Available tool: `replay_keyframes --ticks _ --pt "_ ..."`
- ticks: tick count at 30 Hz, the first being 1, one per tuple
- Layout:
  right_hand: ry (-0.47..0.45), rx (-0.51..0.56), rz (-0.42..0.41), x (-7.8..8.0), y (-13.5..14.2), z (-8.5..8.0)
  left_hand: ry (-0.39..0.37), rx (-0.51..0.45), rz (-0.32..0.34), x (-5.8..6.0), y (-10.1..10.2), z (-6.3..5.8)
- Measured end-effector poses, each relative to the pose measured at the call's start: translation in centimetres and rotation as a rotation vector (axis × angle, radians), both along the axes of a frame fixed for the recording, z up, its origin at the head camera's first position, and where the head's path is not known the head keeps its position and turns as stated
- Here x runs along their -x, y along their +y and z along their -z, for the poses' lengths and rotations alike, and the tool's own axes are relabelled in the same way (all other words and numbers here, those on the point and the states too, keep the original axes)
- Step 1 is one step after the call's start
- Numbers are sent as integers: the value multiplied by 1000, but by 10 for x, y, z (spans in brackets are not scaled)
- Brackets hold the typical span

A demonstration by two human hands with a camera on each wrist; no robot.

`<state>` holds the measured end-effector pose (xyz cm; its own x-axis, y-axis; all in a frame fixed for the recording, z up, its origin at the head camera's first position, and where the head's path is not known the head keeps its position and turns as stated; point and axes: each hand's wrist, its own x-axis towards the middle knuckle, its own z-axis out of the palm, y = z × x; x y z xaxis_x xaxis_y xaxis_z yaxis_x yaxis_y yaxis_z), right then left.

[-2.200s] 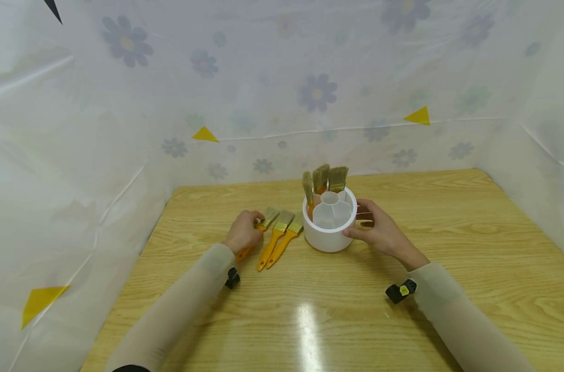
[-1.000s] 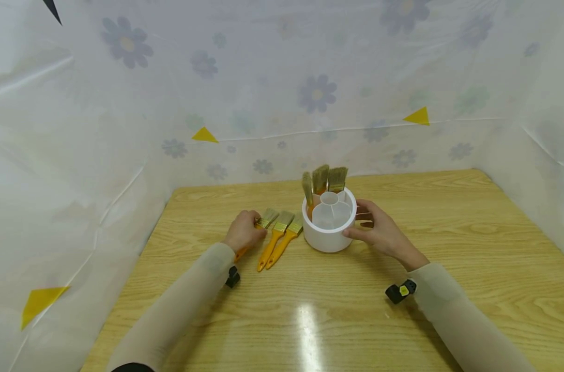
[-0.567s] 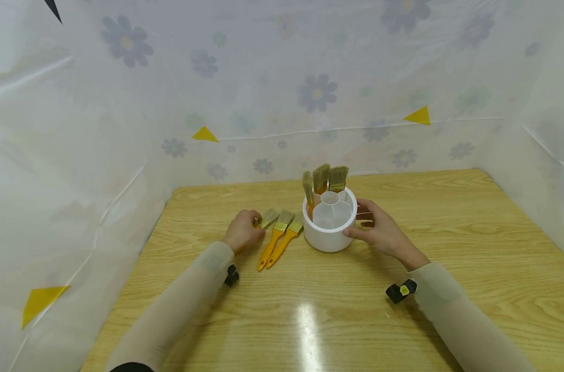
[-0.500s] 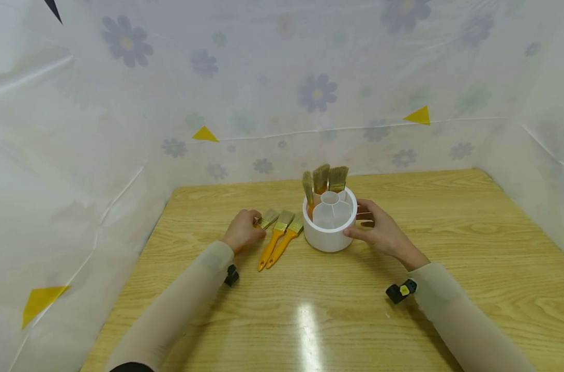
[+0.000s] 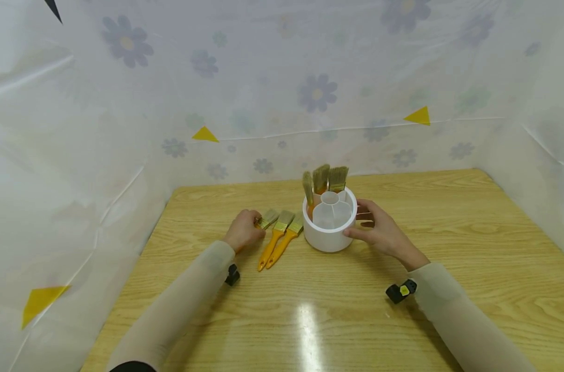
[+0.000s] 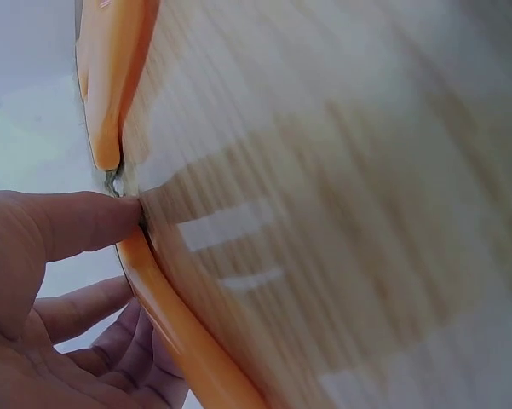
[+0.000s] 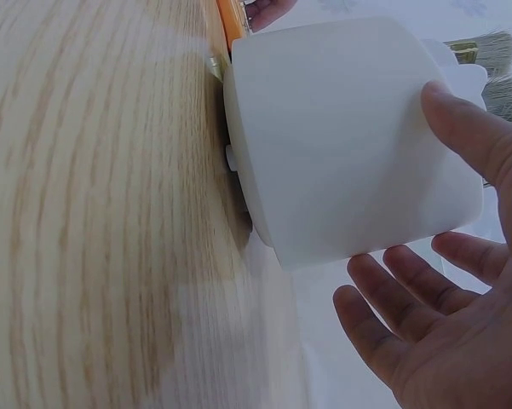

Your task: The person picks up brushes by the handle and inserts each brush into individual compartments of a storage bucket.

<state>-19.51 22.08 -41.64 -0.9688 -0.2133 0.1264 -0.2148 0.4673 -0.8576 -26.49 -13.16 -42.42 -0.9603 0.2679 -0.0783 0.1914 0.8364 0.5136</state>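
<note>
Head view: the left fingers cover most of the handle of the held brush. The lower ends of the three standing brushes are hidden inside the white container, whose wall, at three o'clock, conceals the tips of the right fingers. The bottom edge crops the left sleeve and a black object, unidentifiable, at seven o'clock, and the right sleeve at five. Left wrist view: an orange handle is truncated at eleven o'clock; the bench is blurred. Right wrist view: the right palm is cropped at four o'clock; a pale part beneath the container is too small to identify.
</note>
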Motion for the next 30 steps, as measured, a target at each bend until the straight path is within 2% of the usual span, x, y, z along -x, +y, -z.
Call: replay_keyframes --ticks 12,26,28,30 --pt "-13 -2 7 -1 1 -1 29 -11 26 0 0 1" --pt "-19 -2 5 1 2 1 45 -16 17 -1 -4 2" --pt "-20 -7 0 1 1 0 60 -6 24 -2 -5 3" --pt "-31 -4 -3 -3 -3 -8 70 -3 28 -3 -6 3"
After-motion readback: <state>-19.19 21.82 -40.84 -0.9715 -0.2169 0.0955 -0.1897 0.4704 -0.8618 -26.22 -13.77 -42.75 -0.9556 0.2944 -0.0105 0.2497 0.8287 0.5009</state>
